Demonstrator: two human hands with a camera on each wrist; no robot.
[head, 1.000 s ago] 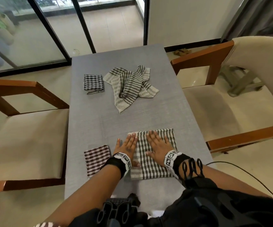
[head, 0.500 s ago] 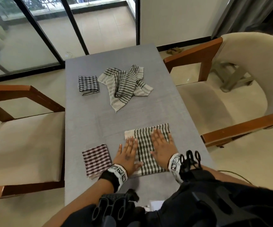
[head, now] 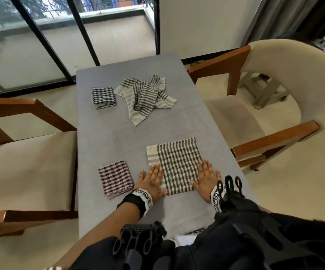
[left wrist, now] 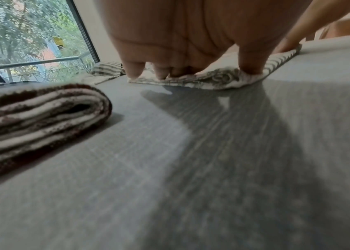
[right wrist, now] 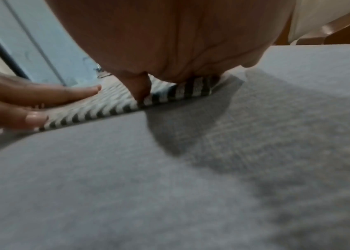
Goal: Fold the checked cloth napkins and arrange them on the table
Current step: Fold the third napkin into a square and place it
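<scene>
A folded green-and-cream checked napkin (head: 177, 164) lies flat near the front of the grey table (head: 103, 137). My left hand (head: 152, 182) presses flat on its near left corner (left wrist: 201, 79), fingers straight. My right hand (head: 206, 179) presses flat on its near right corner (right wrist: 182, 91). A folded brown checked napkin (head: 115, 178) lies just left of my left hand (left wrist: 178, 40). At the far end sits a folded dark checked napkin (head: 103, 95) beside a crumpled green striped napkin (head: 146, 96).
Wooden armchairs with cream seats stand on the left (head: 27, 164) and the right (head: 274, 106) of the table. Glass doors (head: 40, 36) are beyond the far end. Bare tabletop lies between the near and far napkins.
Both hands have slid apart from the middle of the napkin to its near corners. The view has shifted and the napkin lies flatter.
</scene>
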